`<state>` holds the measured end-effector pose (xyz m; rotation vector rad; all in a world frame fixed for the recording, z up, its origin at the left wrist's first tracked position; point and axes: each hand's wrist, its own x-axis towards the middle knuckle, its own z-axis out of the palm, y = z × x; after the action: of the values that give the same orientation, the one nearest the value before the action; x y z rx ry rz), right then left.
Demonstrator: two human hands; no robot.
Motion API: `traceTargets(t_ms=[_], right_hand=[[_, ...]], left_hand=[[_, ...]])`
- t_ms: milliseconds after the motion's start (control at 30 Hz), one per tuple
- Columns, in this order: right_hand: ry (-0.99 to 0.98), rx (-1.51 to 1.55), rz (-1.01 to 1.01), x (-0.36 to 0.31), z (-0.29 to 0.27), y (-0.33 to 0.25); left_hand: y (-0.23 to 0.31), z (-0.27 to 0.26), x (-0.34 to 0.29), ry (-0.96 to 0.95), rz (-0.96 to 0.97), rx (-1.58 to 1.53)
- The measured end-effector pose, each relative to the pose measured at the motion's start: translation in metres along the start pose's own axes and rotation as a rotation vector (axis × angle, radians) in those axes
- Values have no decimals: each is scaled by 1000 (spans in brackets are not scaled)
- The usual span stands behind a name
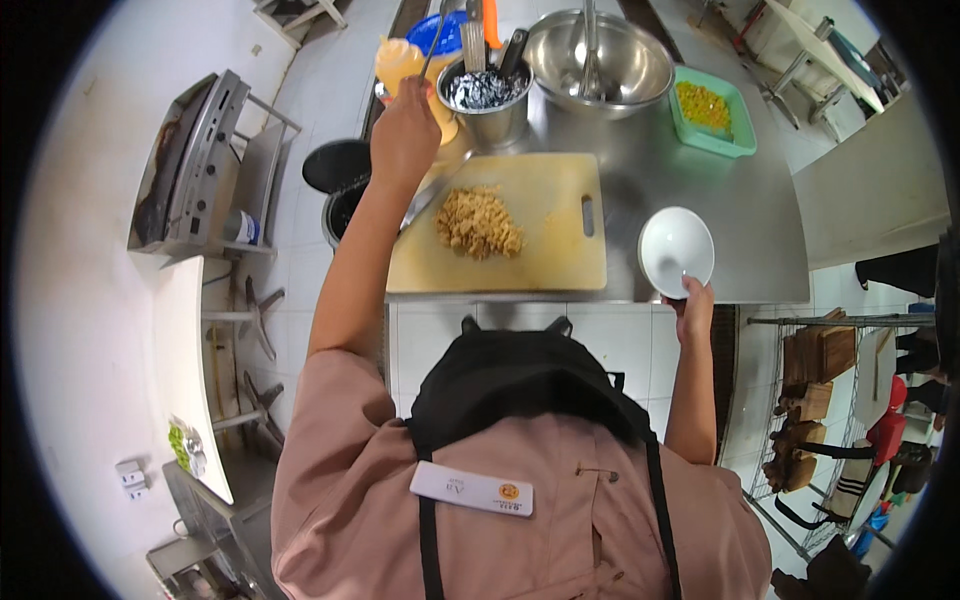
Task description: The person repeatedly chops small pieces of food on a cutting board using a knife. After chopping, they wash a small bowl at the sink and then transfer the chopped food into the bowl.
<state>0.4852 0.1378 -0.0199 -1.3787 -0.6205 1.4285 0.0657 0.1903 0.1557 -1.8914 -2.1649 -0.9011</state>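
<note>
My left hand (407, 130) reaches past the cutting board, fingers closed on a slim metal utensil (436, 42) whose kind I cannot make out. It is beside a steel pot (500, 128) holding several tools, including a black-handled one, and dark, shiny contents. My right hand (692, 308) grips the rim of a small white bowl (676, 250) at the table's front edge. Between my arms lies a yellowed cutting board (555, 265) with a heap of chopped light-brown food (478, 222). A knife (425, 198) rests along its left side, partly behind my left forearm.
Behind the board stands a large steel mixing bowl (640, 65) with a metal tool in it. A green tub (735, 147) of yellow-green chopped food is at the right. Sauce bottles (398, 62) and a dark lidded bin (335, 165) flank the left side.
</note>
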Motion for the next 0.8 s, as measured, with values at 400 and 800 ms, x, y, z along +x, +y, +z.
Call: traceTargets(t_ms=[400,800], right_hand=[[-9,136,169,3,45,41],[68,0,138,-9,-15,19]], left_hand=[[-139,-3,-115,31,-620,-518],[-223,58,-181,-398,7,-14]])
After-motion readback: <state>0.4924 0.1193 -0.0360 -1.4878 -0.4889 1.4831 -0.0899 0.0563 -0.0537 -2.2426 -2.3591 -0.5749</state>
